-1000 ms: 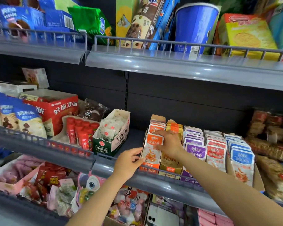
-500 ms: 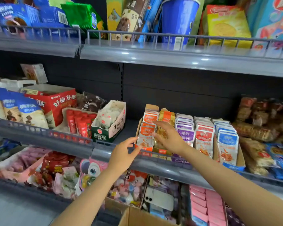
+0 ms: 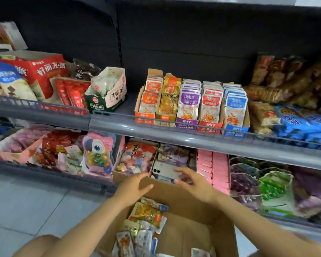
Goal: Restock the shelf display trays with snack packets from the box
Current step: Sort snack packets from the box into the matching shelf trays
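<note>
Lying beyond the box (image 3: 191,232), a phone (image 3: 164,170) borders the right hand (image 3: 195,184).

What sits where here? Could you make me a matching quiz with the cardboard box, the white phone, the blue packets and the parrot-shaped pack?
Things:
1. cardboard box
2. white phone
3. blue packets
4. parrot-shaped pack

Places:
A. upper shelf, standing upright
B. lower shelf, left of the phone
C. nearest the camera, with loose packets inside
D. lower shelf, just behind the box's far edge

Pairs: 1-C, 2-D, 3-A, 4-B
</note>
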Tool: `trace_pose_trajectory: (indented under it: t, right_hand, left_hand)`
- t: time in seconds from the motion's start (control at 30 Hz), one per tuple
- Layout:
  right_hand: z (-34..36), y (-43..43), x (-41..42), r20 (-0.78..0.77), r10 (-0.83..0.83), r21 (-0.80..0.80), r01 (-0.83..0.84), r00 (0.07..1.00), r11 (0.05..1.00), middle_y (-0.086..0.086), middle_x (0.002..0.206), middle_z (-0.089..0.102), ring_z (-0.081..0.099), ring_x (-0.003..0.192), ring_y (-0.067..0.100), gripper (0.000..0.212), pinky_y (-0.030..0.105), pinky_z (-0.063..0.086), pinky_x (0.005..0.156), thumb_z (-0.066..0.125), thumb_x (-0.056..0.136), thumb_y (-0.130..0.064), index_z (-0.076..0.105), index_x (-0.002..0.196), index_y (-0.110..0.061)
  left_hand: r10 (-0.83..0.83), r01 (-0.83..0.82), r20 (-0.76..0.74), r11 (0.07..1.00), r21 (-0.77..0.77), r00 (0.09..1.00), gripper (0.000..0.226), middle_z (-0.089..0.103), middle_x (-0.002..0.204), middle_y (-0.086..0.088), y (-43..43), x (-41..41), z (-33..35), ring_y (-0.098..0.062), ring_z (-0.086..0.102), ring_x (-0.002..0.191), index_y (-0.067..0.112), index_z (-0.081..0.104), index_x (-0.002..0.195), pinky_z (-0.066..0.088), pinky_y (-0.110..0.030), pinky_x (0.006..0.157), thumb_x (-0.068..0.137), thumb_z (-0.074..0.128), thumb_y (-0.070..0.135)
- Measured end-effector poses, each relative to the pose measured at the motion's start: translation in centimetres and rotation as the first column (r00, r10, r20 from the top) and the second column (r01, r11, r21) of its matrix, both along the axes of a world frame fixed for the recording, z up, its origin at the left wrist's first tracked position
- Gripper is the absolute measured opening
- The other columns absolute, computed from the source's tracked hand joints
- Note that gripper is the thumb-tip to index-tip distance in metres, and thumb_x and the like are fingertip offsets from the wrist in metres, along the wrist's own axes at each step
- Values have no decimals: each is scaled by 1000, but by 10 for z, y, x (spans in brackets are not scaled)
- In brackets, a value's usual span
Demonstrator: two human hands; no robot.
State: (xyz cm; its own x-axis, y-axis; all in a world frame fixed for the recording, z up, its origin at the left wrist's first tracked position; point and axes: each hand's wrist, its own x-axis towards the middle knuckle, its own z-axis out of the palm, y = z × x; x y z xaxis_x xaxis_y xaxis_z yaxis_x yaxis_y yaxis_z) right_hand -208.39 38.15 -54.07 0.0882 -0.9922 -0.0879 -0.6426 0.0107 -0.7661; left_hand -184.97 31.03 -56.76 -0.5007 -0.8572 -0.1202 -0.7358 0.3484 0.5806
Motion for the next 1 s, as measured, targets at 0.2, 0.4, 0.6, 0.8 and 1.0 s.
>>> trace_pose_trajectory:
  t: [0.2,0.4,0.6,0.8,1.0]
  right_hand:
    - [-99,27,5,96,-142,247,115,985,962,-9,112,58,57,106,6,41,8,43,90,62,87,-36,58,121,-14]
    - [-166,29,21,221,-453,485,305,864,819,7,100,58,54,83,10,25,4,43,63,56,93,-14,57,114,0]
    - [-191,21,37,385,-698,700,301,604,647,24,106,64,55,69,15,22,23,44,58,54,94,-24,62,106,-8]
    - [-207,18,41,468,-782,793,195,412,577,33,141,32,36,129,50,15,54,24,112,51,95,-30,60,93,-18]
    - [-235,7,52,423,-834,837,201,353,510,5,121,60,55,112,21,37,32,43,94,57,89,-44,58,117,-20]
  left_hand:
    - [-57,0,240,972,233,969,62,47,141,-8,18,-7,-62,-21,48,125,19,25,148,38,-28,101,96,44,46]
    - [-131,82,327,983,162,936,73,0,159,6,13,-13,-100,-20,7,146,25,4,152,13,-36,119,94,41,51]
    - [-260,228,434,966,125,863,77,3,159,6,0,-27,-134,-16,-2,146,22,1,151,-1,-35,118,93,35,59]
    - [-265,265,472,962,66,841,112,32,140,0,-4,-31,-155,-20,25,134,21,20,148,11,-35,117,59,-14,79]
    - [-312,139,501,925,353,807,81,-1,158,-3,0,-18,-177,-32,-4,145,33,20,145,14,-49,116,79,6,76]
